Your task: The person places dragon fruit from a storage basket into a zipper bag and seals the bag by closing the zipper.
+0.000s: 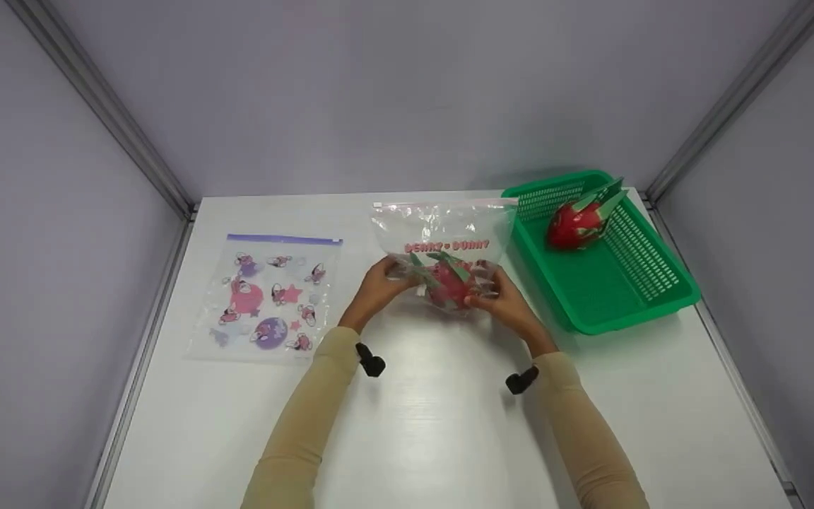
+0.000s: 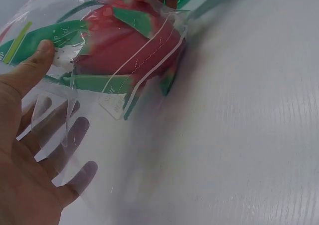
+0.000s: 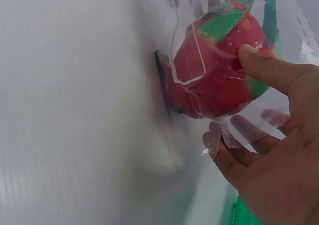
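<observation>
A clear zip bag (image 1: 442,225) with pink lettering and a pink top strip is held at mid-table, with a red dragon fruit (image 1: 451,284) inside it. The fruit's green leaves point toward the bag's top. My left hand (image 1: 376,291) grips the bag's left side, its thumb in front and the fingers behind the film, as the left wrist view shows. On the right side my right hand (image 1: 511,305) holds the bag. In the right wrist view its thumb presses the fruit (image 3: 219,70) through the film, while the other fingers curl behind.
A green plastic basket (image 1: 566,304) stands at the right, holding a second dragon fruit (image 1: 574,225). Flat on the table's left side lies another clear zip bag (image 1: 269,300) with a purple strip and pink and purple prints. Walls enclose the white table (image 1: 421,431) at the back and sides.
</observation>
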Demonstrator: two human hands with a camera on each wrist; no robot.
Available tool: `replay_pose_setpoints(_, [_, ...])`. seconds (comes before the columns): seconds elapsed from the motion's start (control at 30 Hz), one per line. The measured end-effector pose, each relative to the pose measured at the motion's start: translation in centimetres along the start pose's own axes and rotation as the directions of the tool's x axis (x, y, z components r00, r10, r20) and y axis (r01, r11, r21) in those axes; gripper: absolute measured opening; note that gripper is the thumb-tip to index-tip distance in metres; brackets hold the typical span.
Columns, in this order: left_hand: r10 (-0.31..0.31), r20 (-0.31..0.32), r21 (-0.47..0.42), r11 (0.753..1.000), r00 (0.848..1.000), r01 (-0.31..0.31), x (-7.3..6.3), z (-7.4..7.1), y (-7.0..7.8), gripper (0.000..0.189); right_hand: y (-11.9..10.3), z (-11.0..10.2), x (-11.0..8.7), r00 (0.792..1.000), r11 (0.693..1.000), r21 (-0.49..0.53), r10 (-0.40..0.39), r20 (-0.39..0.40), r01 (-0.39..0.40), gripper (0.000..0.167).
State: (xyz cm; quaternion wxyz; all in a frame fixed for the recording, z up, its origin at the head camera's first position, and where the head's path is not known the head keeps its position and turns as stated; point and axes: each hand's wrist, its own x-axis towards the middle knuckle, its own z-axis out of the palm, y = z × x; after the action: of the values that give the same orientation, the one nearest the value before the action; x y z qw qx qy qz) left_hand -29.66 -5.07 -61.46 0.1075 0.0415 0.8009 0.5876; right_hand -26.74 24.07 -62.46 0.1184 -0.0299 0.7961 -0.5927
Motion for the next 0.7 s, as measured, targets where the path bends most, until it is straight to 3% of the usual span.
replay_pose_setpoints(0.17, [0.005,-0.029,-0.02,1.0,1.0,-0.005,0.0,0.0,-0.1,0.058,0.1,0.3,0.2,1.0,1.0,-0.016,-0.008,-0.024,0.008,0.076])
replay_pose_setpoints(0.4, [-0.023,-0.064,-0.027,0.999,0.998,0.022,-0.2,-0.1,0.1,0.052,-0.1,0.7,0.2,0.999,1.0,-0.013,0.017,-0.042,-0.017,0.071])
replay_pose_setpoints(0.7, [-0.012,-0.107,-0.066,0.998,0.994,0.004,-0.4,-0.2,0.3,0.047,0.1,1.2,0.4,0.999,0.999,-0.029,0.017,-0.046,-0.018,0.068])
